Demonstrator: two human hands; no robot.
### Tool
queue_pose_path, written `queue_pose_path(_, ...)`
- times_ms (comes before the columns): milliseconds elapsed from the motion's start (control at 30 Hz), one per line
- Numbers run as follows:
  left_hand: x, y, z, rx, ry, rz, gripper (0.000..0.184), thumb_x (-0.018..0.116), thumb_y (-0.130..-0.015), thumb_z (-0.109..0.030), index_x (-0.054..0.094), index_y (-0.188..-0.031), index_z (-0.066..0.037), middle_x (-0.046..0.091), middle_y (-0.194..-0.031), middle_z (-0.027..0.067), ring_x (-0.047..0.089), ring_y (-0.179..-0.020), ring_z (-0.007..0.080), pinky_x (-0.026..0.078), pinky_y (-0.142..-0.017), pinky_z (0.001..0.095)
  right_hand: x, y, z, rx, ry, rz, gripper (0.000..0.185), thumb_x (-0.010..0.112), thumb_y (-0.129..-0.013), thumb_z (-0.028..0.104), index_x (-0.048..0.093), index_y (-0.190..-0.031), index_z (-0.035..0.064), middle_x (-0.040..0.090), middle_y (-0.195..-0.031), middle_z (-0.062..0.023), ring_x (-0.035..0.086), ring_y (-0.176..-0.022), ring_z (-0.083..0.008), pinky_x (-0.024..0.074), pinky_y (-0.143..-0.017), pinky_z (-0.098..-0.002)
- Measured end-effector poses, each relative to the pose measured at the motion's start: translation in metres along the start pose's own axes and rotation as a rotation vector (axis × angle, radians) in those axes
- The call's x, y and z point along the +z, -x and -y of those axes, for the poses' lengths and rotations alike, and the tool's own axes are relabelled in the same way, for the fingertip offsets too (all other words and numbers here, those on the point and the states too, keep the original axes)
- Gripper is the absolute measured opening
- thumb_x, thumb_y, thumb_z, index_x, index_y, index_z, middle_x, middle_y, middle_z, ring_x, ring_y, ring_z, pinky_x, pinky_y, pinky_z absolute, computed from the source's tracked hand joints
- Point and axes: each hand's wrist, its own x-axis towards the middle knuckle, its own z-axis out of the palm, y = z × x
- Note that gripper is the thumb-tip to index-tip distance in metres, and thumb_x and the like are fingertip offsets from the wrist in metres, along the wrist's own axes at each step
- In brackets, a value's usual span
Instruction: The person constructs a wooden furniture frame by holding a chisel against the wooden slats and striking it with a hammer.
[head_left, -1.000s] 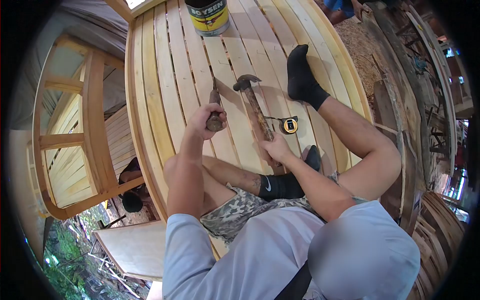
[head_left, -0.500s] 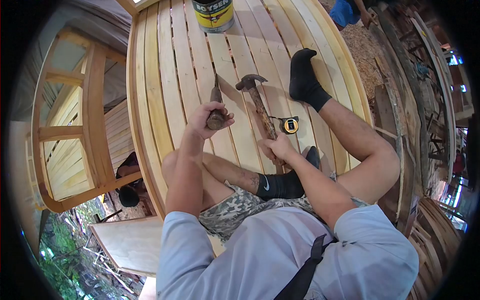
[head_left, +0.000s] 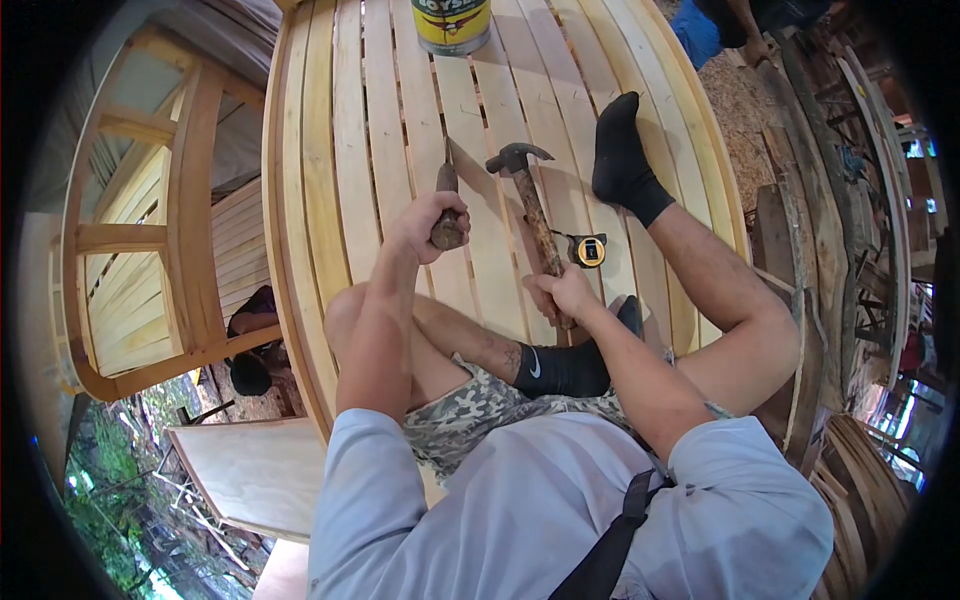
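Clasping a tool [head_left: 447, 180] in my left hand [head_left: 425, 222], hammer [head_left: 538, 222] in my right hand [head_left: 568, 290], I see tape [head_left: 591, 251] beside that grip.

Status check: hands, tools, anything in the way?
Left hand gripping handled tool, slim end pointing away. Right hand gripping hammer, head apart from tool. Tape measure beside hammer, not between tools.

Slats [head_left: 352, 150]: bright; soft shadow beside the hammer [head_left: 535, 215].
Foliage [head_left: 95, 440]: glaring white patches.
Edges: black, strongly bowed.
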Motion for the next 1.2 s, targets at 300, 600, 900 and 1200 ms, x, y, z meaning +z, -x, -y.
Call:
queue_pose_path(300, -0.007, -0.002, -0.002, 0.000, -0.055, 0.041, 0.008, 0.060, -0.083, -0.006, 0.054, -0.078, -0.004, 0.061, -0.068, 0.0098, 0.060, -0.056, 0.0211, 0.054, -0.058, 0.0345, -0.001, -0.001, -0.002, -0.021, -0.037, 0.019, 0.034, 0.067, -0.089, 0.012, 0.050, -0.061, 0.0012, 0.049, -0.046, -0.0071, 0.046, -0.036, -0.0169, 0.0355, -0.038, -0.0339)
queue_pose_path(600, -0.005, 0.000, -0.002, -0.006, -0.062, 0.015, 0.008, 0.059, -0.083, -0.006, 0.054, -0.078, -0.004, 0.060, -0.069, 0.0099, 0.060, -0.057, 0.0199, 0.054, -0.058, 0.0358, 0.003, 0.003, -0.007, -0.078, 0.180, -0.132, 0.032, 0.069, -0.089, 0.023, 0.058, -0.084, -0.0069, 0.059, -0.060, -0.0148, 0.058, -0.050, -0.0238, 0.0466, -0.050, -0.0386)
queue_pose_path(900, -0.004, 0.000, 0.001, 0.014, -0.049, 0.008, 0.008, 0.058, -0.085, -0.006, 0.051, -0.083, -0.003, 0.058, -0.071, 0.0083, 0.058, -0.059, 0.0179, 0.053, -0.056, 0.0352, 0.025, -0.007, 0.103, -0.544, 0.444, -0.268, 0.039, 0.070, -0.087, 0.025, 0.059, -0.106, -0.0078, 0.064, -0.074, -0.0142, 0.063, -0.071, -0.0197, 0.0495, -0.066, -0.0358)
queue_pose_path(1200, 0.003, 0.006, 0.002, 0.019, -0.033, -0.022, 0.010, 0.057, -0.083, -0.003, 0.047, -0.086, -0.004, 0.054, -0.070, 0.0076, 0.059, -0.058, 0.0182, 0.055, -0.054, 0.0371, 0.018, -0.094, 0.059, -0.403, 0.505, -0.259, 0.035, 0.067, -0.083, 0.020, 0.060, -0.102, -0.0091, 0.066, -0.075, -0.0209, 0.068, -0.075, -0.0324, 0.0521, -0.072, -0.0408)
